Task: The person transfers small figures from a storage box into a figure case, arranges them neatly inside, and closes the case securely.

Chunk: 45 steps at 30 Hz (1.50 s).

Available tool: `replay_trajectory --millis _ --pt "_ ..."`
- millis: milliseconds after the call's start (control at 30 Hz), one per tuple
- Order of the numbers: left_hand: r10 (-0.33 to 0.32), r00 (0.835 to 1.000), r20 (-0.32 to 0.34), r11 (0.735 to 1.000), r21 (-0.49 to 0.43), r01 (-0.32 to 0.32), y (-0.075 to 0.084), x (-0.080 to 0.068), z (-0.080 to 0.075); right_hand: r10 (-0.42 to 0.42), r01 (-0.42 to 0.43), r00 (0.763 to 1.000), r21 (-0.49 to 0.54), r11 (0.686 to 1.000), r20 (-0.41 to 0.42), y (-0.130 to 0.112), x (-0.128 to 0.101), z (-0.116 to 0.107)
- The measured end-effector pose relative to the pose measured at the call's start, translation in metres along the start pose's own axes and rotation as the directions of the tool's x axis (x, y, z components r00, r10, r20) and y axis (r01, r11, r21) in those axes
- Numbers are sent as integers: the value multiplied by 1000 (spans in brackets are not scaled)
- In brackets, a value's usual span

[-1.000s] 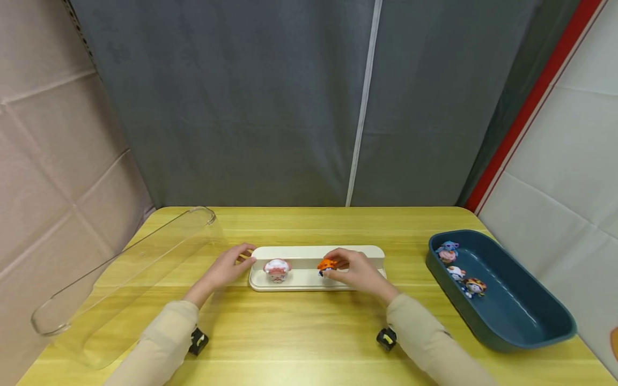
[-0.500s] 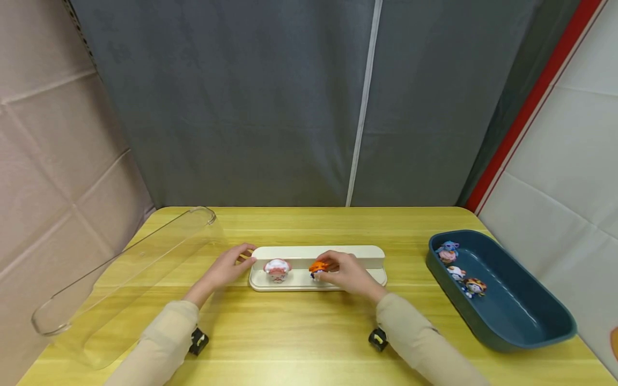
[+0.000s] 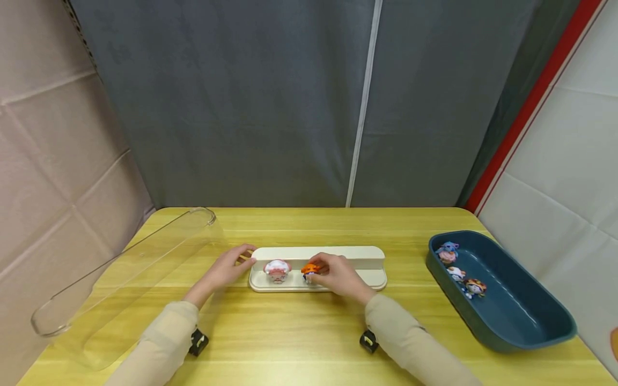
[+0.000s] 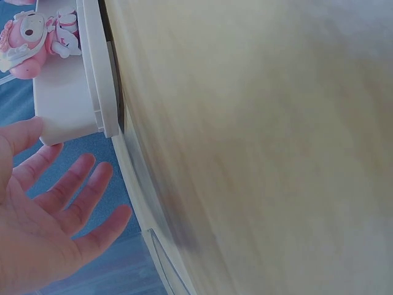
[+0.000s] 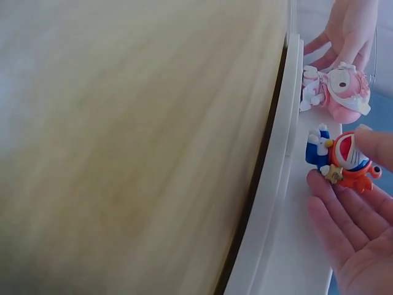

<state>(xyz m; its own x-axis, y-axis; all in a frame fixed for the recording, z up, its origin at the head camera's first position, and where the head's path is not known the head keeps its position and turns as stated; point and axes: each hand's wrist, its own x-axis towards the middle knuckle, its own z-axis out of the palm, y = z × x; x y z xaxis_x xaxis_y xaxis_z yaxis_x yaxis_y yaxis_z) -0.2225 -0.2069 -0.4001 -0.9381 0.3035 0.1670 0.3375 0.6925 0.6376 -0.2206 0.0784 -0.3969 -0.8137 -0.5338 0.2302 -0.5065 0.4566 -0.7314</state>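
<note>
A white two-step stand lies mid-table. A pink-and-white figure stands on its lower step near the left end. Just right of it, my right hand pinches an orange-and-blue figure on the same step. In the right wrist view that figure sits between thumb and fingers, with the pink figure a little beyond it. My left hand rests with straight fingers against the stand's left end and holds nothing.
A long clear cover lies on the table's left side, tilted toward the wall. A dark blue bin at the right holds three small figures. Bare wooden tabletop runs in front of the stand.
My right hand has slid the orange-and-blue figure leftward along the stand, closer to the pink figure. The left hand has stayed where it was.
</note>
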Motion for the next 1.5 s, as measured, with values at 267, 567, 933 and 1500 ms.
replay_trajectory --millis 267,567,933,1500 --pt "-16 1000 4 1000 9 16 0 0 0 -15 14 1000 -70 997 -10 0 4 4" --pt "-3 1000 4 1000 10 3 -1 0 0 -7 5 1000 -101 995 -18 -1 6 5" --pt "-5 1000 3 1000 9 5 -1 0 0 40 -41 999 -124 991 -5 -4 7 6" --pt "-7 1000 8 1000 11 7 -1 0 0 54 -52 998 -94 994 25 -2 5 3"
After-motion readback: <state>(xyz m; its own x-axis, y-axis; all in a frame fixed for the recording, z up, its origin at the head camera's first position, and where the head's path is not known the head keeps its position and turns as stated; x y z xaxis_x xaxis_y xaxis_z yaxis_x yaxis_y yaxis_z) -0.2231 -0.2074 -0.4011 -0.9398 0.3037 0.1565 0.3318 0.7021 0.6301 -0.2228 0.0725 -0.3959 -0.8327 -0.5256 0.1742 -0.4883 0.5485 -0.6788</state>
